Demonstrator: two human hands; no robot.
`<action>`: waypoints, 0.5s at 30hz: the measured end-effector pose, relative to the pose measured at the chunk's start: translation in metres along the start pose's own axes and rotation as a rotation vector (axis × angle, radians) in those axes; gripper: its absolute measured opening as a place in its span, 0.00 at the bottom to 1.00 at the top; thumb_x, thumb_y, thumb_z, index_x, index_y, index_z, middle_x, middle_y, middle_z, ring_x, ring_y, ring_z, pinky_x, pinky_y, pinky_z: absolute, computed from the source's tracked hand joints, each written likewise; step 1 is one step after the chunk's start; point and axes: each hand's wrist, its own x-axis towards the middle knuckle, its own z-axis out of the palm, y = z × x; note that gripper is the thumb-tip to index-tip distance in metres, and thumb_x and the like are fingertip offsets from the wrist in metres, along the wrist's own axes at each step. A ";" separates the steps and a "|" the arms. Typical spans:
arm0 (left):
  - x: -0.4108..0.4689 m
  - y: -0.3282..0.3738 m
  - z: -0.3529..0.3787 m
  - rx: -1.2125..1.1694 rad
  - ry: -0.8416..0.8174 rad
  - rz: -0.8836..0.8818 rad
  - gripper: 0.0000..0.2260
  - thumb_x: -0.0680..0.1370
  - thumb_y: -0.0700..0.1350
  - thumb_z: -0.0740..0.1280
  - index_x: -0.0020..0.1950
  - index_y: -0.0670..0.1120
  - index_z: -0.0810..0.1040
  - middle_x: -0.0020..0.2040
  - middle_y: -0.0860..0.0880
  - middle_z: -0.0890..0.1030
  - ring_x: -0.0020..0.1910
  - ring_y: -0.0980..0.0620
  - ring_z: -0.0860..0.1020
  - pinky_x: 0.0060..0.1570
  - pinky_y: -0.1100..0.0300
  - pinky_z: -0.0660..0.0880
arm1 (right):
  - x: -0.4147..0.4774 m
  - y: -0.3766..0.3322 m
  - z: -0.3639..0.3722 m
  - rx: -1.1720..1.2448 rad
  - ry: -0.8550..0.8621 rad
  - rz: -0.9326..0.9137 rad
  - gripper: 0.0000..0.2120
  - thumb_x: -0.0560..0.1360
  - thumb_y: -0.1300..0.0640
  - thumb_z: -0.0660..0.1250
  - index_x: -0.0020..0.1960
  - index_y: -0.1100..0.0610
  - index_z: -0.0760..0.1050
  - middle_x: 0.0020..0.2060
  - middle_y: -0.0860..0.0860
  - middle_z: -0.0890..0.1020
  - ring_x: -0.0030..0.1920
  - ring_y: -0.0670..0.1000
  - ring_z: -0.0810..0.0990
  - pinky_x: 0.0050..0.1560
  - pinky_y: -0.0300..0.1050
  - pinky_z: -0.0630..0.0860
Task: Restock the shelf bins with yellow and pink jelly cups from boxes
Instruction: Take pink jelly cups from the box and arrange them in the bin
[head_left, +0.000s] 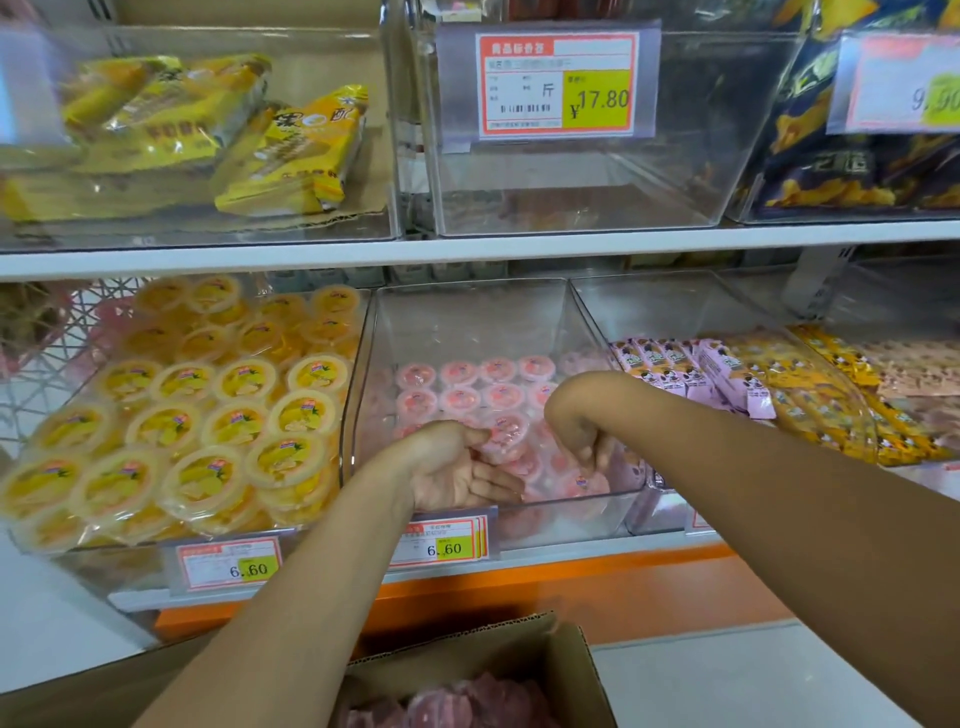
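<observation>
Head cam, single view. Pink bin (571, 519) sits just below frame centre, toward 6 o'clock, with pink cups (460, 374) in rows on its floor. Left hand (457, 467) is inside the bin front, palm up, thumb and forefinger pinching one tilted cup (506, 439). Right hand (574, 426) is at 3 o'clock of the left, wrist bent, fingers (597, 454) curled down among the cups; can't tell if they hold anything. Yellow bin (130, 564) is at 9 o'clock of the pink bin, right against it, packed with yellow cups (171, 426). Box (566, 670) is at frame 6 o'clock, flaps open, more pink cups inside. Price tag (441, 543) is clipped on the pink bin front. Snack packs (727, 374) are at its 3 o'clock.
</observation>
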 end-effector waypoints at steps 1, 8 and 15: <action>-0.002 0.001 0.001 0.003 0.004 0.002 0.25 0.83 0.48 0.47 0.65 0.28 0.68 0.63 0.32 0.74 0.67 0.38 0.70 0.54 0.56 0.70 | -0.001 -0.001 0.002 -0.032 0.010 0.009 0.16 0.78 0.60 0.65 0.64 0.64 0.75 0.22 0.48 0.79 0.28 0.45 0.76 0.41 0.41 0.74; -0.004 0.000 -0.003 -0.031 -0.027 0.010 0.23 0.83 0.48 0.49 0.57 0.29 0.72 0.54 0.33 0.77 0.67 0.36 0.69 0.60 0.52 0.68 | 0.004 0.003 0.016 0.056 0.118 -0.163 0.07 0.72 0.60 0.72 0.47 0.59 0.75 0.26 0.51 0.77 0.22 0.46 0.75 0.27 0.35 0.74; -0.007 0.001 -0.007 -0.150 -0.017 0.043 0.20 0.83 0.47 0.51 0.47 0.30 0.72 0.65 0.28 0.70 0.66 0.31 0.69 0.64 0.43 0.67 | -0.001 0.003 0.029 0.003 0.182 -0.283 0.16 0.73 0.66 0.68 0.35 0.51 0.65 0.35 0.49 0.74 0.35 0.50 0.77 0.34 0.40 0.72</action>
